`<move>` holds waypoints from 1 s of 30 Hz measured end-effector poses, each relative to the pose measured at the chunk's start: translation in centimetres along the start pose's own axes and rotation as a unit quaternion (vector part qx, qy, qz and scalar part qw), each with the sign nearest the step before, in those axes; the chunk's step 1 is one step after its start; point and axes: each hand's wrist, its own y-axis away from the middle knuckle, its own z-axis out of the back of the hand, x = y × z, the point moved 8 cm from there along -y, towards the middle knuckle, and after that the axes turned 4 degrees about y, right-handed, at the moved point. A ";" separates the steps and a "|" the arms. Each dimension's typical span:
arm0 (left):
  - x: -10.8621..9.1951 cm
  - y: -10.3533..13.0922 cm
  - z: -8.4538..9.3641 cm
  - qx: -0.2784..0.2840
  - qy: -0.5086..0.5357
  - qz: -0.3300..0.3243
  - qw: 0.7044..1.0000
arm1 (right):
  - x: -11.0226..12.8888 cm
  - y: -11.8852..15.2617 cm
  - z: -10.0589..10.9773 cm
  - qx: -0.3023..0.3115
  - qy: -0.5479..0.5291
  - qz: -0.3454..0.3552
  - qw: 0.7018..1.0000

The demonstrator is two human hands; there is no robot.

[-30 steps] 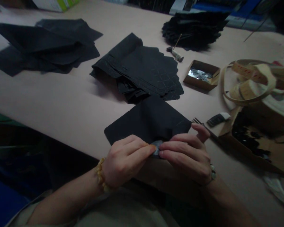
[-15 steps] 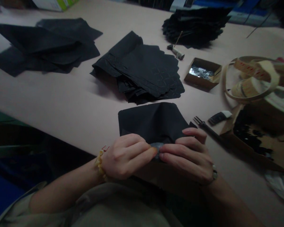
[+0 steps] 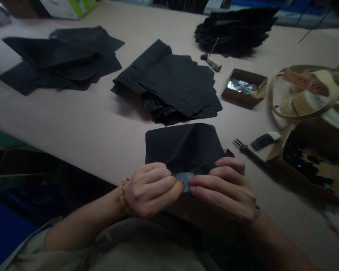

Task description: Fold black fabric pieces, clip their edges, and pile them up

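Note:
At the table's near edge lies a black sheet [image 3: 180, 145] of fabric-like material, its near side pulled up between my hands. My left hand [image 3: 154, 190] is closed, its thumb and finger pinching at a small grey patch [image 3: 184, 176] on the sheet. Opposite it, the fingertips of my right hand [image 3: 228, 190] press together on the same patch, gripping the sheet's near part. Two tiny dark prongs or slits show on the patch between the fingertips; which they are, I cannot tell. The underside of the sheet is hidden.
Stacked black sheets [image 3: 175, 82] lie just beyond, with more sheets [image 3: 70, 60] at left and a pile [image 3: 234, 32] at the back. Right are a box of shiny metal bits [image 3: 241, 86], a fork-like tool [image 3: 251, 154], a tape roll [image 3: 302, 103] and a box of black pieces [image 3: 305, 162].
My fingertips have shifted slightly apart, so more of the grey patch and its small marks shows. The whole view has moved a little; the other things lie as before.

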 end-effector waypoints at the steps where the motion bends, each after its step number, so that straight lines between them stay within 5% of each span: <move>1: 0.1 0.1 0.0 0.003 0.008 0.003 1.000 | 0.2 -0.1 0.0 0.002 -0.001 0.010 1.000; 10: 2.3 0.8 -1.0 0.035 0.111 0.094 0.989 | -0.3 0.0 -0.5 0.024 -0.013 0.015 1.000; 19: 2.2 0.4 -0.5 0.018 0.099 0.094 0.990 | -0.5 0.1 -0.1 0.000 -0.005 -0.011 1.000; 30: 1.2 -1.2 -1.0 0.133 0.034 -0.094 0.986 | 0.0 0.4 -0.8 0.004 -0.001 0.018 1.000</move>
